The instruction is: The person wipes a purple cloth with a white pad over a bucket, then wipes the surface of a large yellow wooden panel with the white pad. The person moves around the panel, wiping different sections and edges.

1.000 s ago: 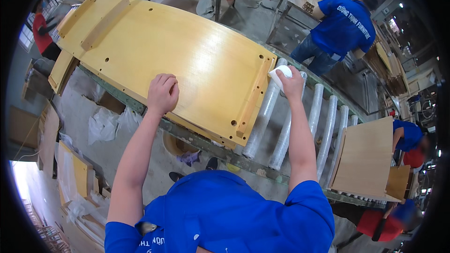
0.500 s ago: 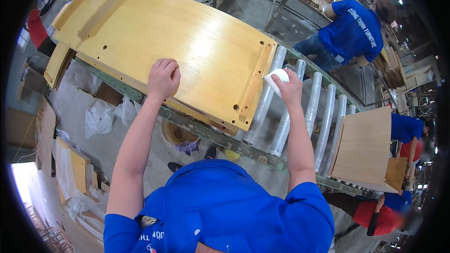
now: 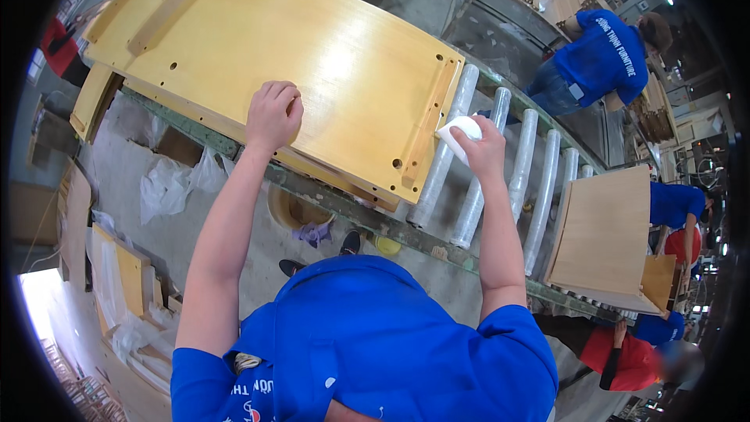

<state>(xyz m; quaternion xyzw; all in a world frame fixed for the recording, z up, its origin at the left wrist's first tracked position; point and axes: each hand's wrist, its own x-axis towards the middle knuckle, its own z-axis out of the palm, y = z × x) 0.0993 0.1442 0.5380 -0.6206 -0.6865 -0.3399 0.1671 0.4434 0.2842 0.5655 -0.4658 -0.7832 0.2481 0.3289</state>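
- workshop floor and wrapped rollers lie around the work; the rollers run under and beyond the right hand, with a pale wooden piece farther to its right.
- the right hand is closed around a white tapered item, perhaps a squeeze bottle, thumb and fingers wrapped about its body and its narrow end aimed left.
- just left of that grip is the end of the yellow panel, which lies flat and stretches away to the upper left; a wooden strip runs along this end, nearest the white tip. whether tip and wood touch, i cannot tell.
- the left hand is over the panel's near long edge, well left of the right grip, fingers loosely curled. nothing shows in it, but i cannot tell whether it presses on the wood or closes on something small.
- step in hand, as i judge it: work with the white item along the panel's end, by the strip.
- a next move there would call for a steady wrist, the tip kept lined up with the edge, and the panel kept from sliding on the rollers.
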